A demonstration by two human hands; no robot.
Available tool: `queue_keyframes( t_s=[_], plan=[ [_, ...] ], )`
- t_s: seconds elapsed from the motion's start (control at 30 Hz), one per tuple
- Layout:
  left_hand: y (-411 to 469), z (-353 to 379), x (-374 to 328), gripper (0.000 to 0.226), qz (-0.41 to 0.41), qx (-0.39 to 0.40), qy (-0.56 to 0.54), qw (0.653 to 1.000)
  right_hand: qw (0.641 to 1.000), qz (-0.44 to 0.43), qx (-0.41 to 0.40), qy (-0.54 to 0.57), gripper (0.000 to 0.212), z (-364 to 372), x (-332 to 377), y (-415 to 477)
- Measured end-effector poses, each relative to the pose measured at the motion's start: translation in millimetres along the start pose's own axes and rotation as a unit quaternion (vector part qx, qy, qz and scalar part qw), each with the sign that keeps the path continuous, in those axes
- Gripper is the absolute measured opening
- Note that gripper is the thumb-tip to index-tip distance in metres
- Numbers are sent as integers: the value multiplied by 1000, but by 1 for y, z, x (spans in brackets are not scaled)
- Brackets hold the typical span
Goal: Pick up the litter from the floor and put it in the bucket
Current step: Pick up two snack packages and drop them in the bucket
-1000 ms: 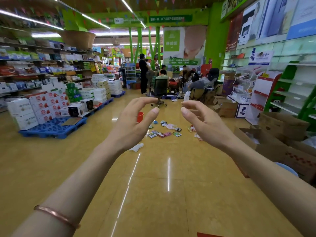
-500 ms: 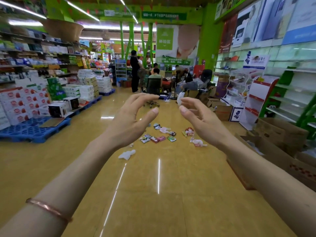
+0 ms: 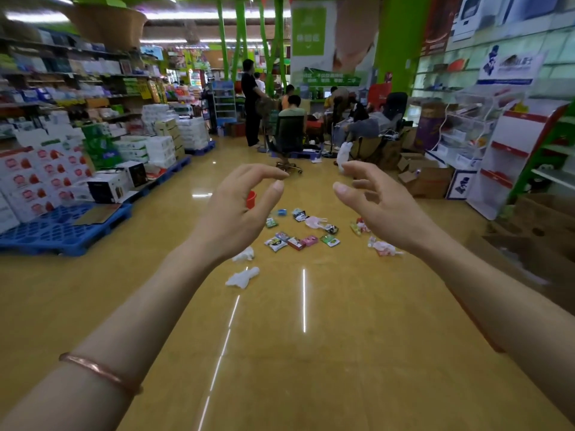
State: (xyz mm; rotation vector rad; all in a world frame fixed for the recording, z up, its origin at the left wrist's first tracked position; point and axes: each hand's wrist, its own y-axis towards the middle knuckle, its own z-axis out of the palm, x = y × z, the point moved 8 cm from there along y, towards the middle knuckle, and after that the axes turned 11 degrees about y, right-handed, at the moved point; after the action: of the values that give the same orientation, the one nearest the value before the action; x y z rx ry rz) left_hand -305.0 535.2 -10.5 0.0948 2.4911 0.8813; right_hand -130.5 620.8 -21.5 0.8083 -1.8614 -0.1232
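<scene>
View from a head camera, looking forward and down an aisle in a shop. Two bare forearms reach out ahead above a glossy tan floor [image 3: 342, 362].

The left hand [image 3: 239, 209] is raised, palm turned inward. Its grip is partly open: the fingers arch forward in a loose curve and the thumb points up below them, with a clear gap between thumb and fingertips. It holds nothing and touches nothing. A thin copper-coloured bracelet [image 3: 99, 370] circles the left wrist.

The right hand [image 3: 382, 206] mirrors it, with loosely bent fingers, the thumb stretched toward the left hand, and a moderately wide grip. It is also empty and touches nothing. The two hands are apart from each other.

The litter [image 3: 297, 242] lies on the floor beyond the hands, well out of their reach. It includes a row of small colourful packets, a pink plastic bag [image 3: 314, 221], a pink-and-white wrapper [image 3: 384, 247] below the right hand, and two crumpled white tissues [image 3: 242, 276] nearest the camera.

The red bucket [image 3: 251, 199] stands on the floor at the far left edge of the litter, mostly hidden behind the left hand.

To the left, stacked boxes sit on a blue pallet [image 3: 62, 231]. To the right are cardboard boxes [image 3: 529, 231]. Further back, a person sits in an office chair [image 3: 289, 135].
</scene>
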Motion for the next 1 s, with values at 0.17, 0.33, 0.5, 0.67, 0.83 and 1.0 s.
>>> queue_keyframes(
  t_s=[0.17, 0.33, 0.5, 0.67, 0.83, 1.0],
  plan=[
    [89, 47, 46, 26, -17, 12, -5, 1000, 1000, 4, 24, -7, 55, -2, -55, 101],
    [174, 69, 80, 25, -13, -3, -10, 1000, 999, -20, 34, 8, 46, 3, -83, 201],
    [226, 97, 141, 23, -30, 10, 0, 999, 997, -22, 63, 27, 49, 30, -123, 274],
    [272, 128, 211, 26, -43, 28, 14, 999, 996, -12, 87, 34, 54, 66, -170, 345],
    [341, 142, 279, 28, -35, 8, 17, 999, 995, -26, 91, 42, 53, 102, -200, 436],
    [425, 162, 342, 28, -15, 19, 20, 999, 995, -26, 89, 40, 52, 129, -228, 531]
  ],
)
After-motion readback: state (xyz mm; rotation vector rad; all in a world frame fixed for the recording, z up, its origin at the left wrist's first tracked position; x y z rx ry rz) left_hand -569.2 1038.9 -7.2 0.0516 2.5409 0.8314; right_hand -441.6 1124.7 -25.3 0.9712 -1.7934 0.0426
